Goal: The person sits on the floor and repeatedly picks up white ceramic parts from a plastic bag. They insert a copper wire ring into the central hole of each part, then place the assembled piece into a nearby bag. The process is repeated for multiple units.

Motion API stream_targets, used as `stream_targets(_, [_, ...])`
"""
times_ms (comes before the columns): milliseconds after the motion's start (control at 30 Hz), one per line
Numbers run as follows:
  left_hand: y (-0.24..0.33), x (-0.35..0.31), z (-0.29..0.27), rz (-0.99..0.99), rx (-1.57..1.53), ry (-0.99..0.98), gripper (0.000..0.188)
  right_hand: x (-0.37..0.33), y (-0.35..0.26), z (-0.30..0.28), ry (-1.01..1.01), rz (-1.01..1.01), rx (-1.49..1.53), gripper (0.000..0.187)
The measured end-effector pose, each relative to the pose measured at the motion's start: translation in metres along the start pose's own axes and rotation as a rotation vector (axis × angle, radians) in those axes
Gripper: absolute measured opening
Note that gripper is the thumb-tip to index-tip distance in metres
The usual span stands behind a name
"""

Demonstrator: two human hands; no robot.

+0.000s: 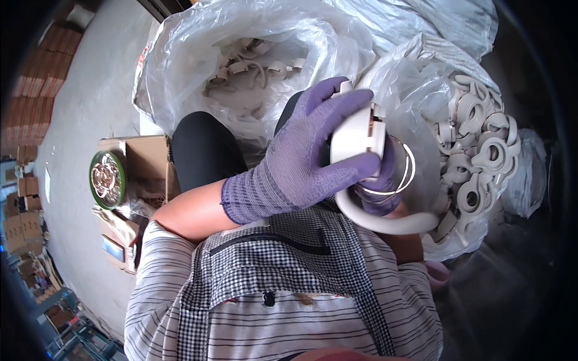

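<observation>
In front of my lap, my left hand (307,150), in a purple knit glove, grips a white plastic part (354,137). Its fingers lie over the top and the thumb presses low on the front. The part has a round body with a slotted, copper-toned edge, and a thick curved arm (391,224) sweeps from below it to the right. Behind the body, my right hand (382,195), also gloved, closes on the same part; most of its fingers are hidden. A thin, shiny loop (410,165) stands out beside the right hand.
A plastic-lined sack (180,54) ahead holds several white parts (241,67). Another lined sack at right is heaped with ring-shaped white parts (472,195). At left, a green-rimmed dish (124,174) of copper-coloured rings sits by a cardboard box (150,150). Stacked cartons (42,90) stand farther left.
</observation>
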State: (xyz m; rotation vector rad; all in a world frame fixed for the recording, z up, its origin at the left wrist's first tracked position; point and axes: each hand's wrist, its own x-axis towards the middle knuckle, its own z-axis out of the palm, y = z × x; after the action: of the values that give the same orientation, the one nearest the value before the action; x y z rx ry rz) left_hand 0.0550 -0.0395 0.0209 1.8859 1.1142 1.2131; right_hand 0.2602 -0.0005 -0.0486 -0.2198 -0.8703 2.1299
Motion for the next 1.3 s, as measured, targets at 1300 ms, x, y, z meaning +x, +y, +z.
stream_targets(1300, [-0.09,-0.062,0.007,-0.533,-0.457,-0.049,0.063,-0.265,-0.279,-0.188,1.888,0.118,-1.812,0.048])
